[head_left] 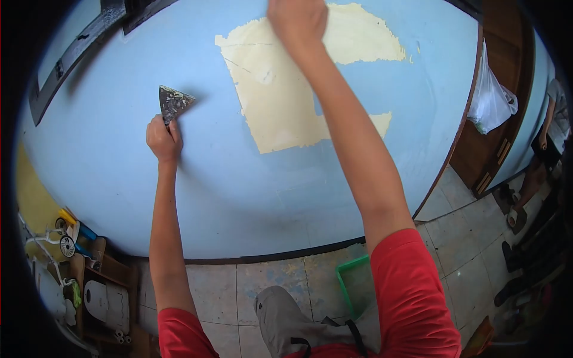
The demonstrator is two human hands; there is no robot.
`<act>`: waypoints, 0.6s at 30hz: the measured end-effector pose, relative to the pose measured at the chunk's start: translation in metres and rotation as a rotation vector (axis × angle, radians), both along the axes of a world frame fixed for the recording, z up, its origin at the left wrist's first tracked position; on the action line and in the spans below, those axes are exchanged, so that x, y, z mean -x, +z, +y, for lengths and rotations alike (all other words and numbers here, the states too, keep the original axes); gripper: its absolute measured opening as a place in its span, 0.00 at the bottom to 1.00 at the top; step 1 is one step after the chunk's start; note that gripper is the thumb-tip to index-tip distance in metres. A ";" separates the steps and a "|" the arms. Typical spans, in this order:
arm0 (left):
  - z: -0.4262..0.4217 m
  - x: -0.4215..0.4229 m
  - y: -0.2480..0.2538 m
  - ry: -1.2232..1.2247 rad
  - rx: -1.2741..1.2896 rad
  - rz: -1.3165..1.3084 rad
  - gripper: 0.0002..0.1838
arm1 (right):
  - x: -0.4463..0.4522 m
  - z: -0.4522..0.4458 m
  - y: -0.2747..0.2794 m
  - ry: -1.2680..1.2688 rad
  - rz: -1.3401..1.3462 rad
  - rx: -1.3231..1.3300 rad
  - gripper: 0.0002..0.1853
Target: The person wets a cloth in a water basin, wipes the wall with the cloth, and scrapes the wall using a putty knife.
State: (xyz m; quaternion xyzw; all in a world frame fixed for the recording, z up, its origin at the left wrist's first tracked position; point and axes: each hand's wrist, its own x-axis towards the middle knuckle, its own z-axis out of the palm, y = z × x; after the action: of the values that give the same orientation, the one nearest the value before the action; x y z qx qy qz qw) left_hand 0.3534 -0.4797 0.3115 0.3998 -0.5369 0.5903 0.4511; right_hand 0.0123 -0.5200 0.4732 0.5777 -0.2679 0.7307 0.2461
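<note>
Scraper (175, 101) in left hand (164, 140), green container (352, 263), hanging white bag (489, 102)

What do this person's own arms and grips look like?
The left sleeve and right sleeve are short and plain red, leaving the forearms bare. The left grip and right grip are ungloved hands, with no watch or band showing.
</note>
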 end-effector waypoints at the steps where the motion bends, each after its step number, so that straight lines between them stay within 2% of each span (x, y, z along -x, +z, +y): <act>1: -0.001 0.001 0.000 0.000 0.030 0.023 0.11 | -0.032 0.005 0.001 0.055 0.050 0.001 0.08; 2: -0.002 0.002 -0.003 0.003 0.052 0.049 0.11 | -0.071 -0.017 -0.007 -0.070 0.088 0.156 0.07; 3: -0.002 0.001 -0.002 0.007 0.056 0.046 0.11 | -0.102 -0.012 -0.020 -0.065 0.149 0.177 0.07; 5: -0.003 0.003 -0.006 -0.047 0.208 0.494 0.13 | -0.126 0.006 -0.060 -0.092 0.255 0.219 0.07; 6: -0.002 0.003 -0.004 -0.051 0.209 0.493 0.13 | -0.130 0.012 -0.079 -0.128 0.290 0.246 0.07; 8: 0.001 0.006 -0.004 -0.054 0.196 0.484 0.14 | -0.107 0.013 -0.123 -0.112 0.388 0.162 0.07; 10: -0.001 0.000 -0.008 -0.061 0.174 0.491 0.14 | -0.045 0.003 -0.159 -0.060 0.391 0.048 0.07; 11: -0.005 -0.004 -0.007 -0.050 0.168 0.506 0.13 | -0.004 0.002 -0.167 -0.125 0.333 -0.098 0.07; 14: -0.002 -0.005 -0.008 -0.033 0.161 0.470 0.13 | 0.125 -0.027 -0.153 -0.224 -0.039 -0.295 0.10; 15: -0.003 -0.007 -0.007 -0.029 0.174 0.453 0.13 | 0.159 -0.038 -0.132 -0.326 -0.098 -0.249 0.13; 17: -0.003 -0.005 -0.007 -0.027 0.162 0.481 0.13 | 0.199 -0.069 -0.075 -0.451 -0.125 -0.044 0.11; 18: -0.003 -0.004 -0.007 -0.028 0.163 0.499 0.14 | 0.182 -0.045 -0.038 -0.342 -0.089 -0.053 0.09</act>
State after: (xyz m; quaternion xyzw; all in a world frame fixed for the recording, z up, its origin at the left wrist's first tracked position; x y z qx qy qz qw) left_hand 0.3575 -0.4827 0.3050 0.4881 -0.3652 0.5084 0.6082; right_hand -0.1702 -0.5652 0.4351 0.4969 -0.3921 0.6957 0.3397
